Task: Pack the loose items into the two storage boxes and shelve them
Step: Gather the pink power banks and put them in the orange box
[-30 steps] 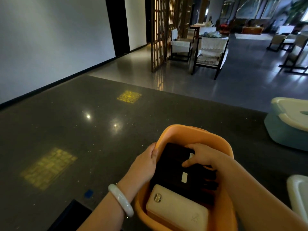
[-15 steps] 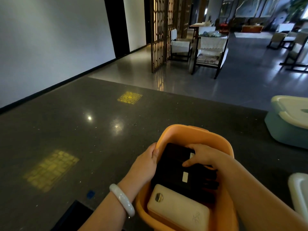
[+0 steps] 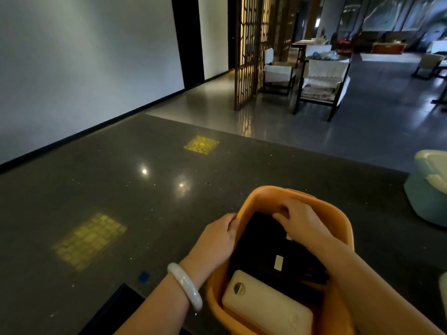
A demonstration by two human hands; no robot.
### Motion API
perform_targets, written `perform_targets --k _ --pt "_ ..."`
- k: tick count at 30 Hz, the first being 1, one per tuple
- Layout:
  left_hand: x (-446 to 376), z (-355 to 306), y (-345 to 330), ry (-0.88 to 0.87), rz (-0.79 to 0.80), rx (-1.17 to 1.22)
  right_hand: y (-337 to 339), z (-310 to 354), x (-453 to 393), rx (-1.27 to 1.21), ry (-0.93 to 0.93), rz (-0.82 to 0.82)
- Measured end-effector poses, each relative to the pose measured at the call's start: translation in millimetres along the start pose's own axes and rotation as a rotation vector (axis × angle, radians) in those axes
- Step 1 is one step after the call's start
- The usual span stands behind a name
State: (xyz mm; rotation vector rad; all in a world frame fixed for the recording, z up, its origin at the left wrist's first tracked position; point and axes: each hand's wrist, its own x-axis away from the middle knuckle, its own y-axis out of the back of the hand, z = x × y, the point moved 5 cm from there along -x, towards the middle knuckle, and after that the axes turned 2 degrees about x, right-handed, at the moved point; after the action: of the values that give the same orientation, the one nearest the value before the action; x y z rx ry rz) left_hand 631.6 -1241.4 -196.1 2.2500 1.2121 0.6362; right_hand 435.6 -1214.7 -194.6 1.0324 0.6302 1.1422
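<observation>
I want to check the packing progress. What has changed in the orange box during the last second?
The right hand moved along the black folded item toward the far end of the orange plastic storage box, where its fingers now curl over the item's far edge. The left hand still grips the box's left rim, and the cream rectangular power bank lies where it was.

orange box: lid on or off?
Off. The orange box is open-topped, showing a black item and a cream power bank inside.
</observation>
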Motion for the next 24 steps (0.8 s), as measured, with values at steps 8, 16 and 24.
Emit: perform_targets --k 8,16,24 --pt "26.2 58.4 77.6 0.091 -0.234 -0.354 6.2 124.0 -20.5 0.172 0.437 0.008" --pt "128.0 162.5 178.4 0.417 -0.371 -0.630 -98.2 288.3 -7.7 0.366 0.763 0.302" --pt "252.1 259.4 256.4 0.698 -0.476 -0.687 -180.4 445.5 55.1 0.410 1.000 0.438"
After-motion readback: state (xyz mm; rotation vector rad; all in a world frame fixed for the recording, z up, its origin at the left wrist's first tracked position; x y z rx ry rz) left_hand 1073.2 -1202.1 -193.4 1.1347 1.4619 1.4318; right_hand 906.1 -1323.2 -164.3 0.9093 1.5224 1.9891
